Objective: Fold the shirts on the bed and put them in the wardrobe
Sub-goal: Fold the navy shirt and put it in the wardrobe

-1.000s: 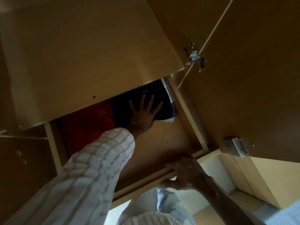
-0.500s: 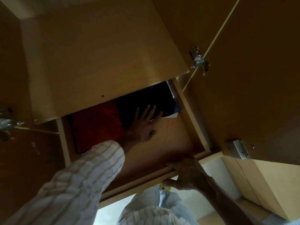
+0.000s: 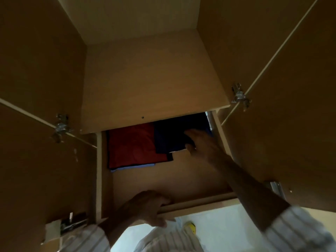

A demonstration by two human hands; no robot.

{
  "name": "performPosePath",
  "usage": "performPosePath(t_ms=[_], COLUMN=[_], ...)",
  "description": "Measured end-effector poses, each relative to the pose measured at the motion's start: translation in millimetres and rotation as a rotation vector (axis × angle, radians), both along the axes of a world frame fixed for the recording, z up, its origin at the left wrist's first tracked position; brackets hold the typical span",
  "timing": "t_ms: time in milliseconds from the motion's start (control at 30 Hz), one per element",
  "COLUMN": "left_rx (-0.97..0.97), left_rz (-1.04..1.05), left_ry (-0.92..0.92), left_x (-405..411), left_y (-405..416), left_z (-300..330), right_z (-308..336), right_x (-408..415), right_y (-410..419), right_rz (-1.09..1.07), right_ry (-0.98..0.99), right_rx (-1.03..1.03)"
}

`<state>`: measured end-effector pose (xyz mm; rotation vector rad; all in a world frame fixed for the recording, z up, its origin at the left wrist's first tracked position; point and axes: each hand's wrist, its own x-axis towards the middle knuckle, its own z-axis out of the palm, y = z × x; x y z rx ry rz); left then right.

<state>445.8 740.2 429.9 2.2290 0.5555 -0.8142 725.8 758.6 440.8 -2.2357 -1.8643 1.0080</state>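
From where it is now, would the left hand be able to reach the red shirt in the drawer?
Probably yes. The left hand grips the drawer's front edge, and only bare drawer floor lies between it and the red shirt. The right hand is off to the side on the navy shirt.

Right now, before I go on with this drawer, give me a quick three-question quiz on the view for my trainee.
1. Pick one: what does the left hand grip? A, the drawer front. B, a folded shirt. C, a door hinge.
2. True or false: in the picture, the red shirt lies to the right of the navy shirt.
3. Fill in: the right hand reaches to the ___ shirt.

Key: 1 A. 2 false, the red shirt is on the left. 3 navy.
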Motion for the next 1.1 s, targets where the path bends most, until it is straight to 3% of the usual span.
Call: performPosePath(t_ms=[33, 100, 267, 467, 767, 1100], left_rx=[0.047, 0.091, 0.068, 0.125, 0.195, 0.516], left_rz=[0.021, 0.092, 0.114, 0.096, 0.087, 0.048], left_ry=[-0.025, -0.072, -0.036, -0.044, -0.088, -0.273], left_x=[-2.9, -6.1, -1.9, 3.2, 9.1, 11.3], left_y=[-3.3, -7.1, -2.7, 10.7, 49.3, 95.0], left_z=[1.0, 1.8, 13.0, 20.9, 6.4, -15.6], right_z=[9.0, 21.3, 7.6, 4.6, 7.8, 14.3], right_x=[-0.7, 1.8, 22.3, 20.6, 19.7, 15.8], right_y=[14.9, 43.7, 84.8, 80.0, 84.4, 85.7], right_rz=[-0.006, 0.0, 0.087, 0.072, 0.07, 0.005], right_ry=[-0.135, -0.238, -0.33, -0.317, -0.312, -0.298], right_rx=[0.199, 0.323, 0.12, 0.199, 0.114, 0.15])
